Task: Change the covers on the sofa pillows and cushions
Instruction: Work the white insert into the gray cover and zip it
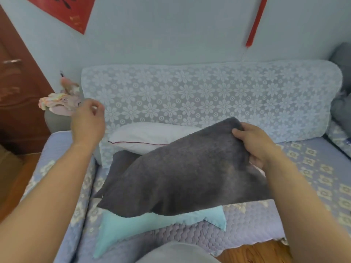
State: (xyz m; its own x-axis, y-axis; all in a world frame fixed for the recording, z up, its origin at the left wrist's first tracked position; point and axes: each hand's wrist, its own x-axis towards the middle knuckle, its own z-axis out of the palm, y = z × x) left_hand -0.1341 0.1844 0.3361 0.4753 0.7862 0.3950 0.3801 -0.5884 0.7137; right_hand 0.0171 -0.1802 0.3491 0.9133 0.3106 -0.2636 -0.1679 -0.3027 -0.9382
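My right hand (254,145) grips the upper right corner of a dark grey pillow cover (180,173) and holds it lifted above the sofa seat. A bare white pillow (144,135) with a dark red piping line lies behind it, against the lace-covered backrest. A light blue cover (133,224) lies flat on the seat under the grey one. My left hand (88,120) hovers above the sofa's left arm, fingers loosely curled, holding nothing. A second dark grey piece (123,160) shows under the lifted cover's left side.
The sofa seat (307,171) wears a lilac quilted floral cover and the backrest (209,95) white lace. Crumpled pale cloth (57,103) sits on the left arm. A brown wooden door (17,92) stands left. Grey cushions (341,103) lie at the far right.
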